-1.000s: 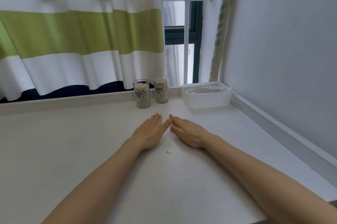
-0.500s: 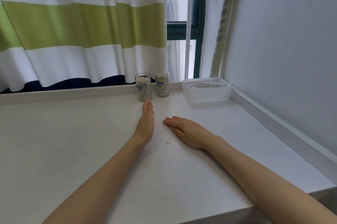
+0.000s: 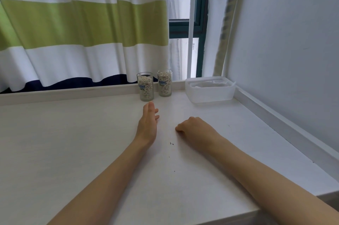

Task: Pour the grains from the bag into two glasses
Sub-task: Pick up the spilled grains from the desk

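Note:
Two clear glasses stand side by side at the back of the white table [image 3: 73,142], the left glass [image 3: 145,86] and the right glass [image 3: 164,82], both filled with pale grains. My left hand [image 3: 148,124] stands on its edge on the table just in front of the left glass, fingers straight and pointing at it, without touching it. My right hand [image 3: 194,129] rests on the table to the right, fingers curled under, with nothing visible in it. A few dark loose grains [image 3: 171,143] lie between my forearms. What looks like crumpled clear plastic lies in the tub at the back right.
A white plastic tub [image 3: 210,89] sits in the back right corner against the wall. A raised ledge runs along the table's back and right sides. A striped curtain [image 3: 82,32] hangs behind the glasses. The table's front edge is at the lower right.
My left hand turned from flat onto its edge and moved toward the glasses. My right hand's fingers curled from flat into a fist.

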The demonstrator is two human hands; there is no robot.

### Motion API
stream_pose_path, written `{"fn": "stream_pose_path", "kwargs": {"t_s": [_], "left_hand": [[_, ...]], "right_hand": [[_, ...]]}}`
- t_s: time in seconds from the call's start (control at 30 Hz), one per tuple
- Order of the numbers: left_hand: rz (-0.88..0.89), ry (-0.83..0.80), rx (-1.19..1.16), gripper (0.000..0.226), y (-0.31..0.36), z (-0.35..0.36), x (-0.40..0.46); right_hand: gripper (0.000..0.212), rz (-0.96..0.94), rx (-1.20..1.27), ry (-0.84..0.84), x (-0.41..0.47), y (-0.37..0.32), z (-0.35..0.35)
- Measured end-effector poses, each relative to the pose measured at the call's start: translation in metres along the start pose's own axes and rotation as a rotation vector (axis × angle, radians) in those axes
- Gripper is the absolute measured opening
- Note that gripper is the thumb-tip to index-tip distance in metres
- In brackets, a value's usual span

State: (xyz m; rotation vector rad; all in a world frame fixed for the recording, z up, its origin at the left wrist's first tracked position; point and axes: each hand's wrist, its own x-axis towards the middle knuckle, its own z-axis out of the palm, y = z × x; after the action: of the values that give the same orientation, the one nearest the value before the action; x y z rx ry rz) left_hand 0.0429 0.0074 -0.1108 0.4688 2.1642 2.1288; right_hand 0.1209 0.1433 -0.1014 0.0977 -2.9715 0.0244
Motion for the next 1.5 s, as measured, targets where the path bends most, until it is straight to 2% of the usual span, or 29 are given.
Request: {"fn": "stream_pose_path", "kwargs": {"t_s": [0.17,0.33,0.47,0.57,0.67,0.8,0.9,0.97,1.03,1.13,1.27,1.37,1.5], "left_hand": [[0.014,0.004,0.016,0.050,0.001,0.000,-0.001],[0.036,-0.003,0.071,0.048,0.003,0.000,-0.004],[0.010,0.006,0.045,0.048,0.010,0.005,-0.006],[-0.087,0.001,-0.036,0.050,0.019,0.012,-0.003],[-0.289,-0.027,-0.212,0.057,0.030,0.023,-0.002],[-0.571,-0.074,-0.665,0.057,0.038,0.032,-0.009],[-0.686,-0.119,-0.969,0.043,0.041,0.025,-0.013],[-0.734,-0.115,-1.133,0.041,0.043,0.019,-0.013],[-0.756,-0.096,-1.233,0.041,0.043,0.015,-0.013],[-0.741,-0.072,-1.253,0.040,0.039,0.013,-0.012],[-0.703,0.022,-1.219,0.048,0.033,0.011,-0.007],[-0.656,0.022,-1.281,0.059,0.031,0.004,-0.005],[-0.610,0.049,-1.350,0.063,0.029,-0.003,-0.003]], "right_hand": [[0.029,-0.018,-0.014,0.072,0.002,-0.003,0.002],[0.023,-0.032,-0.042,0.065,0.000,-0.008,0.000],[0.025,0.051,0.109,0.108,0.002,-0.007,-0.004],[0.025,0.119,0.249,0.125,0.006,-0.005,-0.007],[0.021,0.184,0.419,0.195,0.012,-0.003,-0.020],[0.014,0.139,0.670,0.297,0.020,-0.016,-0.051],[0.018,0.079,0.682,0.219,0.028,-0.029,-0.061],[0.018,0.040,0.672,0.148,0.030,-0.033,-0.063],[0.016,0.012,0.641,0.106,0.031,-0.033,-0.065],[0.016,-0.012,0.579,0.082,0.033,-0.035,-0.067],[0.013,0.029,0.626,0.208,0.032,-0.029,-0.063],[0.011,0.098,0.612,0.280,0.026,-0.010,-0.054],[0.029,0.210,0.488,0.084,0.015,0.011,-0.034]]}}
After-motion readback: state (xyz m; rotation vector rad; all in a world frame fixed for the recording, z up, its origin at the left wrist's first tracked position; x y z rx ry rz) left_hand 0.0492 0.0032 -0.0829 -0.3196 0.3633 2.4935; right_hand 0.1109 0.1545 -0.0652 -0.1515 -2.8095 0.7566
